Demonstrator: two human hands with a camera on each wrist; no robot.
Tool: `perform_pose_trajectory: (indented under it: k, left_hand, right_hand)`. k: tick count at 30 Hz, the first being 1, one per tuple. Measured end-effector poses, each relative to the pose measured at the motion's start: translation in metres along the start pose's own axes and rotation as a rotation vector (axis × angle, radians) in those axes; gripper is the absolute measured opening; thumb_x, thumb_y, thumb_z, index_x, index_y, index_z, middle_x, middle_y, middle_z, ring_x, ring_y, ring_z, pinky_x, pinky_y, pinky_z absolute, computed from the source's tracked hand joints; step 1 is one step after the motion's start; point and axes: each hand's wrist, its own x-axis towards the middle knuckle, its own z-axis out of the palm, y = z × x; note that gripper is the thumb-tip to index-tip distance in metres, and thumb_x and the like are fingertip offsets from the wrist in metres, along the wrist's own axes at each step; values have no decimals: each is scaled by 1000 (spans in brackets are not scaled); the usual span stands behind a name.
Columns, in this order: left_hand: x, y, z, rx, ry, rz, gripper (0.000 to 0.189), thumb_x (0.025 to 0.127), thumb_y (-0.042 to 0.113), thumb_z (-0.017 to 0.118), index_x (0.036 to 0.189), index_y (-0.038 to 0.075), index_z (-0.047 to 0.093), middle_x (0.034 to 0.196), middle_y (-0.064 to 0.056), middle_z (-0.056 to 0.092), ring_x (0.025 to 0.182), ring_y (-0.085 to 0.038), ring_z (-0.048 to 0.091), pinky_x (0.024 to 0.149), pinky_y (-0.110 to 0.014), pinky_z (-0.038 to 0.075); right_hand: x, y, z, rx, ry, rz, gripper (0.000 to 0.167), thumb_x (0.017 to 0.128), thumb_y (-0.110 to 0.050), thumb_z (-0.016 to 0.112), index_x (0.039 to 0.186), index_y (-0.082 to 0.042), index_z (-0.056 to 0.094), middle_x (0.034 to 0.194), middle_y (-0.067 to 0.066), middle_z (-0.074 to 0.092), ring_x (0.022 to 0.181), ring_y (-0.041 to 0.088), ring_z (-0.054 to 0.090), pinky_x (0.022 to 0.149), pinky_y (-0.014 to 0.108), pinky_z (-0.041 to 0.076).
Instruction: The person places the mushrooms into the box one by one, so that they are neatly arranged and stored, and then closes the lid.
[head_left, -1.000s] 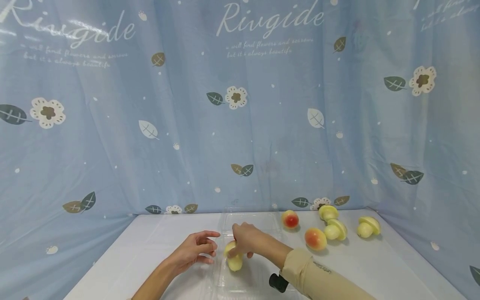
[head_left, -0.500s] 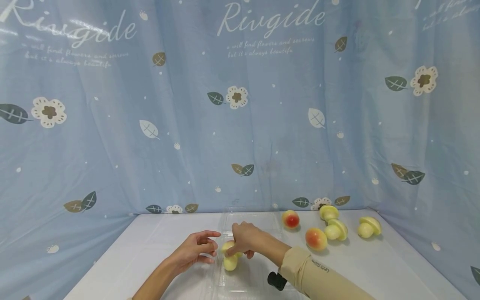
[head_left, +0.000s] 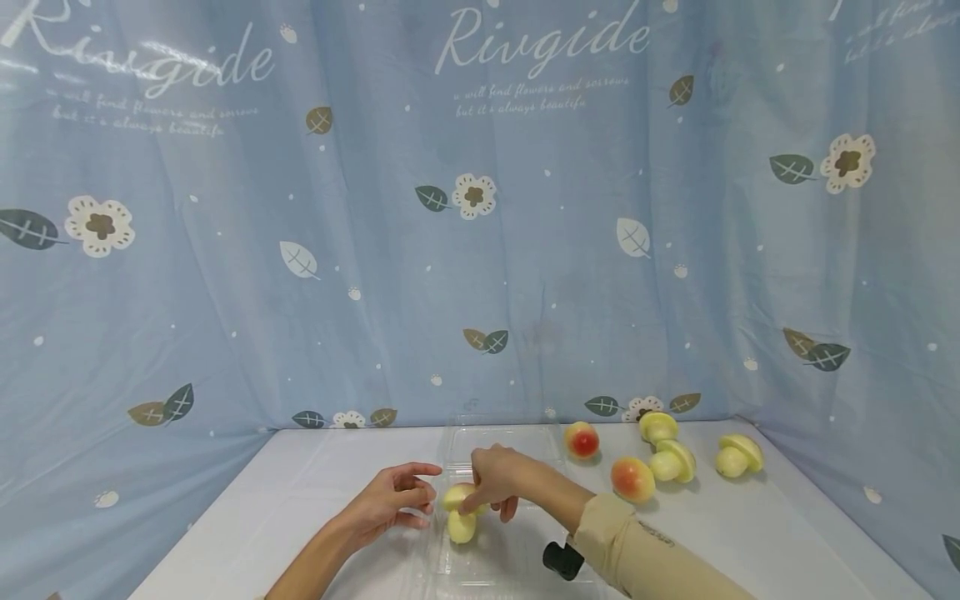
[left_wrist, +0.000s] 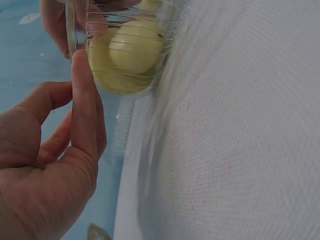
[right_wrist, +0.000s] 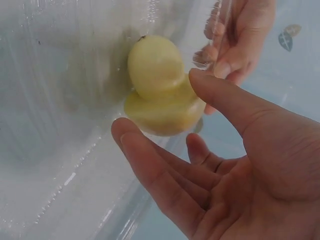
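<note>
A pale yellow toy mushroom (head_left: pixel 461 527) lies near the left wall inside a clear plastic clamshell box (head_left: pixel 517 546). Its rounded stem (right_wrist: pixel 155 65) and wide cap show in the right wrist view. My right hand (head_left: pixel 498 483) is over it, thumb and index fingertips at opposite edges of the cap, the fingers spread loosely. Outside the box, my left hand (head_left: pixel 390 504) hovers with relaxed fingers, its fingertips (left_wrist: pixel 80 62) right at the rim. Through the box wall, the left wrist view shows the mushroom (left_wrist: pixel 135 47) too.
Right of the box on the white table (head_left: pixel 330 450) lie two red-and-yellow peaches (head_left: pixel 632 480) and three more toy mushrooms (head_left: pixel 738 455). The box's lid (head_left: pixel 502 437) lies folded back toward the blue patterned curtain (head_left: pixel 540 250). A black wrist device (head_left: pixel 562 561) sits below my right forearm.
Over the second, the mushroom has shifted slightly left in the box. In the last half second my right hand has drawn a little right while the mushroom stayed. My left hand keeps its place.
</note>
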Motion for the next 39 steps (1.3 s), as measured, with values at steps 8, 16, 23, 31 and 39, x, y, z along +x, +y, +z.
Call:
perform_pose_trajectory:
  k: [8,16,23,31,39]
  left_hand:
    - [-1,-1,1,1,9,-2,60,94,16,66,144,-4,40,98,-3,61,85,-14,64,72,-28,62]
    - [-2,1,2,0,26,-9,60,93,17,67,144,-3,41,97,-4,61,84,-14,64,71,-27,61]
    - [-2,2,3,2,26,-13,60,93,17,67,143,-3,41,98,-4,61,85,-15,64,71,-27,61]
    - [0,2,1,1,22,-12,59,93,16,67,143,-3,42,100,-5,61,85,-15,64,71,-28,62]
    - [1,0,1,8,28,-12,58,93,16,67,143,-2,42,99,-4,61,85,-15,63,71,-28,62]
  right_hand:
    - [-13,14,-18,46,-7,-73,37,80,-40,80,85,-14,54,75,9,67,54,22,69,55,32,60]
    - [-27,36,-41,173,13,-191,30,84,-37,77,91,-14,59,75,2,66,62,24,70,55,33,60]
    - [-44,59,-63,270,39,-280,31,89,-37,72,104,-10,64,86,1,68,69,26,71,57,33,60]
    - [-65,90,-81,337,153,-283,40,90,-39,71,113,-6,65,94,6,69,66,18,67,57,32,59]
    - [-79,120,-86,350,205,-313,37,94,-34,66,113,-3,63,99,14,69,71,21,67,56,32,59]
